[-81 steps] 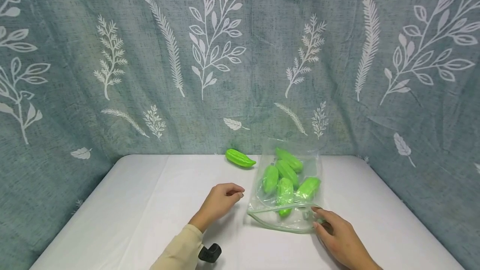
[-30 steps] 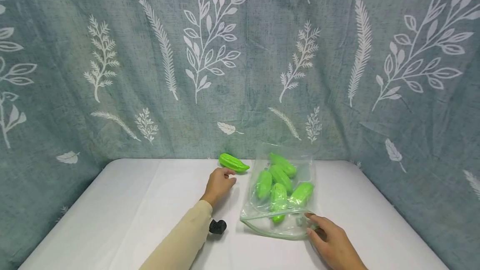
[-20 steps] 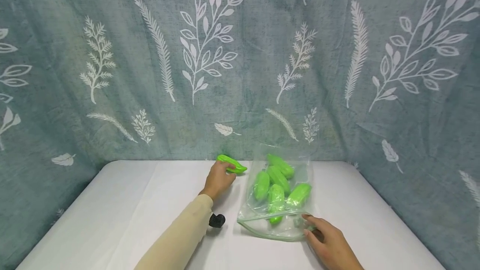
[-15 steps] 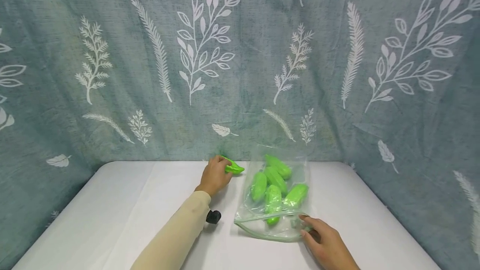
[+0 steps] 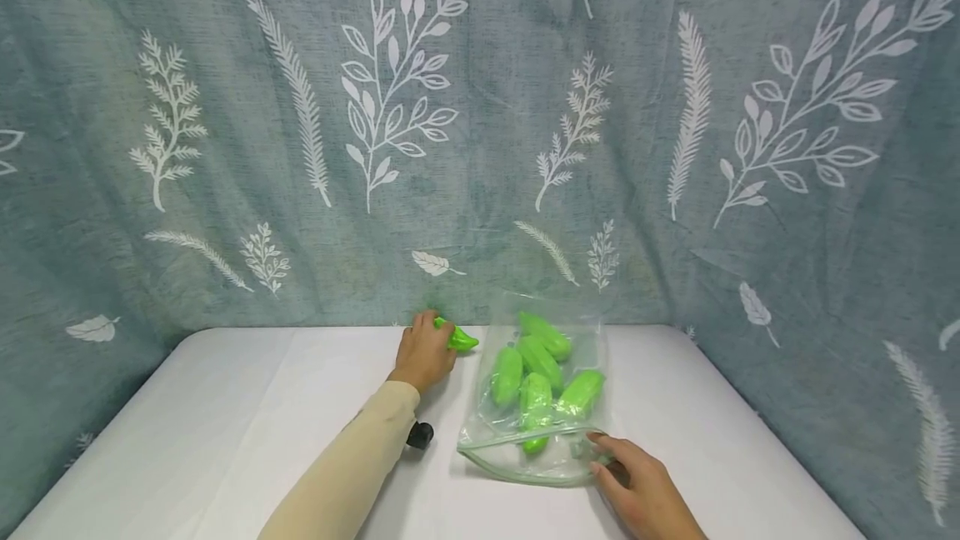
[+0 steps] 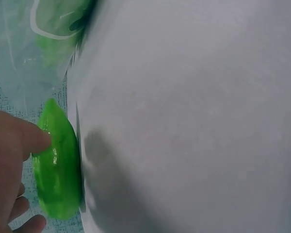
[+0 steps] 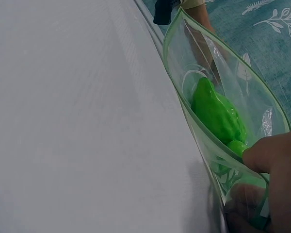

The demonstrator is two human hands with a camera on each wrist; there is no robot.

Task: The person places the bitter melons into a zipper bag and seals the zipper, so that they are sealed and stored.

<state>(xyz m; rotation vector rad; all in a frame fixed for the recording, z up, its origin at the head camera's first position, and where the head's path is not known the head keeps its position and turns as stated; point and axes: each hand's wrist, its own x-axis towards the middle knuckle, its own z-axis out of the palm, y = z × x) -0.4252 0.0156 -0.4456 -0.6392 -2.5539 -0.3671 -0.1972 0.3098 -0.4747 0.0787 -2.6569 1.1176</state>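
Note:
At the far edge of the table, my left hand [image 5: 425,351] is curled over a bright green bitter melon [image 5: 462,341]. The left wrist view shows the thumb [image 6: 36,139] against the melon's side, with the fingertips down along its other end. Its pointed tip sticks out to the right of the hand. A clear zip bag [image 5: 495,469] lies flat with its mouth toward me. My right hand [image 5: 637,486] pinches the right corner of that mouth between thumb and fingers. In the right wrist view the green-edged mouth gapes, showing a bitter melon [image 7: 217,112] inside.
Several green bitter melons [image 5: 536,398] lie inside the bag. The white table [image 5: 225,440] ends at a blue-green leaf-print curtain [image 5: 480,107] at the back and sides. A black camera mount [image 5: 420,436] sits at the left wrist, left of the bag.
My left hand has reached forward to the loose bitter melon and closed over it. The right hand keeps its pinch on the bag. The head view has shifted a little.

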